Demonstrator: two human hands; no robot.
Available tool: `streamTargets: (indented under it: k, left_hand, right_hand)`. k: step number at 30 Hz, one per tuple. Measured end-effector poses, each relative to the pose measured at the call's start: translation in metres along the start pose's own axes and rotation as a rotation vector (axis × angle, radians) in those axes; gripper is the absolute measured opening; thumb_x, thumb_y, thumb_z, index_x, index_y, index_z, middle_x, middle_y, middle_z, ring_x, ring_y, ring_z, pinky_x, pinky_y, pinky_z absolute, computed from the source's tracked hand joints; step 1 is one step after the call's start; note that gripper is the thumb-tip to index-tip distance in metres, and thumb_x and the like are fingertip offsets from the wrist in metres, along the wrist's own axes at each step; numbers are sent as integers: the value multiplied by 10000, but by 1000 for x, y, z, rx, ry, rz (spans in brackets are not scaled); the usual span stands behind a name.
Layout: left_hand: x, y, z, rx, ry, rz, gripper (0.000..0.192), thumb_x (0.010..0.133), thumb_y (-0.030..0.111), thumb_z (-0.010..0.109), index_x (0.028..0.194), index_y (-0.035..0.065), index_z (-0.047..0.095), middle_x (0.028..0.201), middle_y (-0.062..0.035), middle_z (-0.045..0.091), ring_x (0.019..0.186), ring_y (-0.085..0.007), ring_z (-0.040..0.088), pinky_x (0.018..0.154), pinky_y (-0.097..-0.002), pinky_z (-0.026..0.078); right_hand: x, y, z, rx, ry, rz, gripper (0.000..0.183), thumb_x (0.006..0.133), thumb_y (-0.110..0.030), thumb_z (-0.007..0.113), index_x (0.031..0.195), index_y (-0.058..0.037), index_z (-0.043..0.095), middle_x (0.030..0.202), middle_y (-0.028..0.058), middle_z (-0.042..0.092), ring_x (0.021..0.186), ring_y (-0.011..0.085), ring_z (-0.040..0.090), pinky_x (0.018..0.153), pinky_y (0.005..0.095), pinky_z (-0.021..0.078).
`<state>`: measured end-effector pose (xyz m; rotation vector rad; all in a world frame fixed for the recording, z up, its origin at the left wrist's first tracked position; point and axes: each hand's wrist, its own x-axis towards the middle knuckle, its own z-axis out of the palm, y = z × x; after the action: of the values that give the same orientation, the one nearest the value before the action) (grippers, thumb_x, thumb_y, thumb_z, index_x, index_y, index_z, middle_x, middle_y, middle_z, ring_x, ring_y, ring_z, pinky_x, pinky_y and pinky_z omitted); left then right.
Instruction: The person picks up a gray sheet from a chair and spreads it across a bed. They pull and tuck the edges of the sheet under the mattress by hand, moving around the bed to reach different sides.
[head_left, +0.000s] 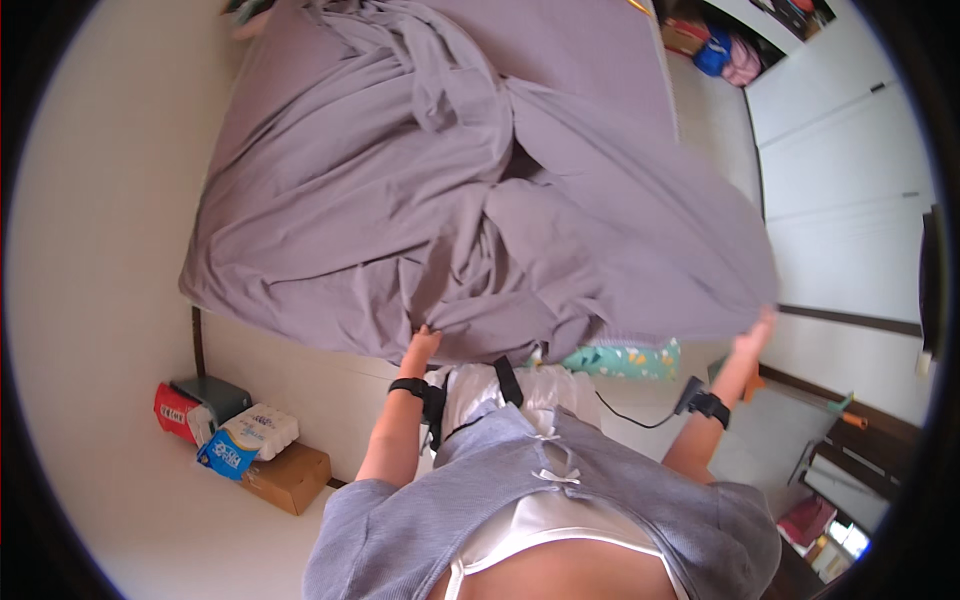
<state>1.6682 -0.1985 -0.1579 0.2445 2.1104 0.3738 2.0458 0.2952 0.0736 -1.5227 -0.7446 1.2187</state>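
Observation:
A mauve-grey fabric cover (360, 195), creased and bunched, lies over a bed with a matching mauve sheet (585, 45). Near the middle of the bed's close edge, my left hand (425, 342) grips a fold of the cover. Out to the right, my right hand (754, 334) is at the cover's far right corner, which is drawn out and raised past the bed's side; this hand is blurred, its fingers seemingly closed on the cloth. Below the cover's hem, a green patterned cloth (630, 360) shows between my hands.
At lower left stand a cardboard box (289, 476), tissue packs (259, 435) and a dark bin (214, 397) by the wall. White cabinets (832, 187) line the right side. Blue and pink bundles (727, 58) lie at upper right. A black cable (637, 424) hangs beside my right forearm.

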Motion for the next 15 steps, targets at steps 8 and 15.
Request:
streamTargets:
  k: [8, 15]
  left_hand:
    - [-3, 120, -24, 166, -444, 410, 521, 719, 385, 535, 1092, 25, 484, 1060, -182, 519, 1011, -309, 482, 847, -347, 384]
    - [-48, 186, 67, 328, -390, 520, 517, 601, 320, 649, 1027, 58, 517, 987, -155, 552, 916, -286, 531, 814, -339, 415]
  right_hand:
    - [-27, 189, -8, -471, -113, 388, 402, 735, -244, 560, 1093, -75, 493, 1122, 90, 459, 1010, 283, 421, 749, 503, 382]
    - [-55, 177, -25, -526, -160, 479, 340, 765, -169, 539, 1080, -61, 474, 1001, 98, 511, 892, 225, 495, 684, 377, 445]
